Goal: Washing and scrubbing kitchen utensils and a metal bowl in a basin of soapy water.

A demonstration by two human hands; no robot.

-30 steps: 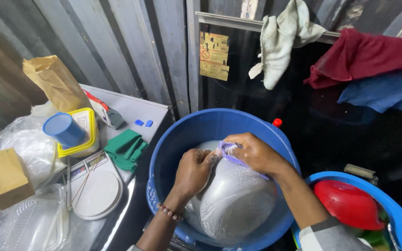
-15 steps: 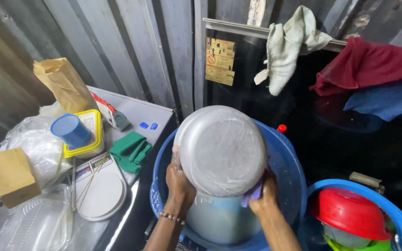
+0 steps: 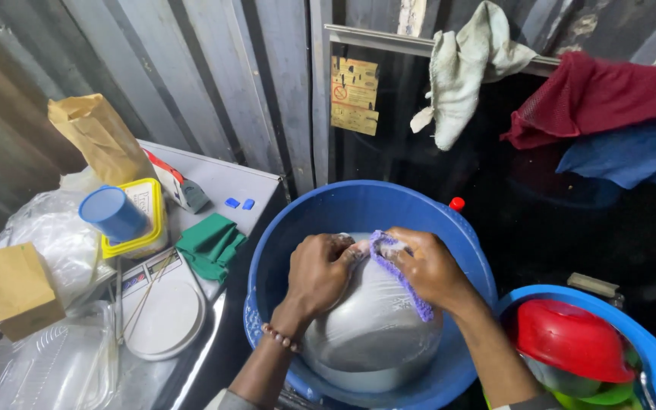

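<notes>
Left hand [image 3: 319, 273] gripping pot [image 3: 373, 334] in tub [image 3: 282, 228] | right hand [image 3: 427, 269] pinching cloth [image 3: 400, 273] | risk: wet pot slipping, splashing bench [image 3: 229, 182]

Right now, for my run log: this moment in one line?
left hand: steadies metal bowl | right hand: presses purple cloth on bowl | blue tub

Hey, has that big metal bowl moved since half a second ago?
Yes. The metal bowl has come down from above the blue tub's rim into the tub, both hands on it.
</notes>
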